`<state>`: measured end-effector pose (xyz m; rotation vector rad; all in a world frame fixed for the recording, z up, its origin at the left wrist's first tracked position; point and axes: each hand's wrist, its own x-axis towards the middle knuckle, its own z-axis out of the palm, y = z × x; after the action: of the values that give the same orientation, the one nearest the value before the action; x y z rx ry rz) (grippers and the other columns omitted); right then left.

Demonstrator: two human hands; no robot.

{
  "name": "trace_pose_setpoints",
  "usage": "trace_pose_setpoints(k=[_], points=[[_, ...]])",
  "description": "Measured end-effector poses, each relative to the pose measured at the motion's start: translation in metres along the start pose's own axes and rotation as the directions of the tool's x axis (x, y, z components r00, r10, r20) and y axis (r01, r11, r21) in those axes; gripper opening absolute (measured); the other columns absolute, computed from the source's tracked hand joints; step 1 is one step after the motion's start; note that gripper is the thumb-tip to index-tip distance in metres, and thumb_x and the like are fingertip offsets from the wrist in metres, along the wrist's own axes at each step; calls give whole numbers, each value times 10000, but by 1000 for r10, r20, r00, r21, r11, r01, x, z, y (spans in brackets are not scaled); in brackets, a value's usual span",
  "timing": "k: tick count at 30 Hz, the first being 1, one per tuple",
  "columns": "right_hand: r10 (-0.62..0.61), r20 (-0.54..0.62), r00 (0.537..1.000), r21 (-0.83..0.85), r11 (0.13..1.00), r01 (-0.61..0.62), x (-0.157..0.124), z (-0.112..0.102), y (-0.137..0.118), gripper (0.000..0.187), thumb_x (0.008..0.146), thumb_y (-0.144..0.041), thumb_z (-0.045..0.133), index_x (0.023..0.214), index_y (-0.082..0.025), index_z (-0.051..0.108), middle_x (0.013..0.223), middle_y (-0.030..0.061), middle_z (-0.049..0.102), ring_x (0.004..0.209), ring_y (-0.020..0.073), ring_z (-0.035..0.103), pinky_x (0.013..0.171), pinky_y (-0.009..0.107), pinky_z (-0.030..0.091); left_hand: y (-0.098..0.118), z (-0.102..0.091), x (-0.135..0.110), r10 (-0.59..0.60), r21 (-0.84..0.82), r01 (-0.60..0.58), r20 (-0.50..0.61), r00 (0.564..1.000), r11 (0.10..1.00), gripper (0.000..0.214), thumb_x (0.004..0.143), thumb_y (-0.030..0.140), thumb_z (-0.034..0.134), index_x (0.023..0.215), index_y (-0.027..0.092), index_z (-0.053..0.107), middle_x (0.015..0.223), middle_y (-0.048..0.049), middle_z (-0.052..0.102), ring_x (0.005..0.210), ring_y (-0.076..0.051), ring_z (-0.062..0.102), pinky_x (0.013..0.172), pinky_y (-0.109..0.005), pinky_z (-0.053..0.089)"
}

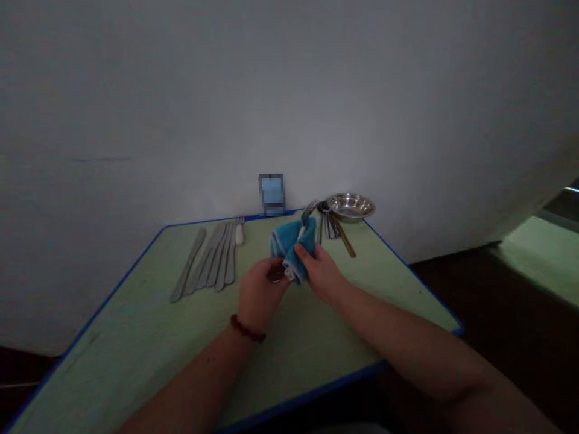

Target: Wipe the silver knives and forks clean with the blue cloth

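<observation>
Over the middle of a green table [136, 337] with a blue edge, my right hand [323, 271] grips a bunched blue cloth [294, 241]. The cloth is wrapped round a metal utensil whose shiny end [309, 210] sticks out at the top. My left hand [257, 295], with a bead bracelet at the wrist, pinches the utensil's lower end just below the cloth. The part of the utensil inside the cloth is hidden.
A row of several table knives and a fork [212, 259] lies on the left of the table. At the back right stands a steel bowl [350, 206] with a heap of cutlery [333, 228] beside it. A small blurred box [272, 194] leans on the wall.
</observation>
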<state>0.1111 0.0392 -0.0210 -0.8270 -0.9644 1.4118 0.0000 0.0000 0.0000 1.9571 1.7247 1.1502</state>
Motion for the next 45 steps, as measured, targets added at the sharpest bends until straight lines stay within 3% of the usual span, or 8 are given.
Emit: trace_pose_setpoints(k=[4,8,11,15,18,24,35,45], points=[[-27,-15,1000,-88,996,25,-2,0,-2,337,638,-446,566,851,-188,531,803,14,608,694,114,555,677,271,449,-2,1,-1,63,20,-63,26,998,998,161,618,190,558,760,136,611,731,-46,626,602,-135,594,592,-249,475],[-120,-13,993,-398,911,105,-2,-6,-6,356,666,-468,523,895,-195,530,848,32,604,758,142,554,716,308,432,-5,-1,1,70,-88,-60,105,992,994,166,651,219,523,773,152,613,733,-42,635,599,-137,594,584,-252,470],[-135,33,990,-579,805,129,-4,-8,-13,340,691,-451,497,896,-181,524,844,48,601,764,155,551,706,315,425,-8,-8,5,-32,-212,35,19,999,977,226,683,299,507,820,151,609,731,-46,642,630,-146,592,621,-265,461],[-97,155,983,-685,707,178,-9,-7,-19,326,715,-415,479,927,-169,511,869,62,596,775,159,548,692,304,421,-8,-22,14,-201,-351,171,-51,978,921,287,648,371,552,826,154,614,685,-25,627,584,-126,549,576,-240,433],[-89,248,965,-743,622,248,-12,-5,-18,328,724,-400,472,943,-159,503,879,72,589,788,170,538,687,307,413,-6,-28,19,-258,-412,237,5,966,880,301,625,371,580,824,148,617,632,-3,598,523,-98,489,525,-216,400],[-99,349,932,-790,504,349,-15,-5,-15,333,738,-383,458,967,-144,484,871,80,579,775,176,526,663,301,401,2,-29,17,-255,-424,291,140,957,858,247,625,344,586,768,147,622,560,24,549,490,-86,440,477,-196,355],[-56,453,890,-785,447,428,-17,-4,-17,340,754,-343,450,1013,-123,465,913,96,568,823,179,517,701,301,391,-1,-26,16,-281,-411,367,255,925,835,136,608,293,594,648,166,620,571,31,566,533,-90,459,510,-189,354],[-52,467,883,-791,423,443,-15,-6,-17,352,756,-364,442,1015,-126,454,922,97,561,829,178,510,707,304,388,-12,-15,17,-360,-652,489,333,872,579,135,571,265,644,609,145,596,619,15,581,609,-89,517,613,-196,411]])
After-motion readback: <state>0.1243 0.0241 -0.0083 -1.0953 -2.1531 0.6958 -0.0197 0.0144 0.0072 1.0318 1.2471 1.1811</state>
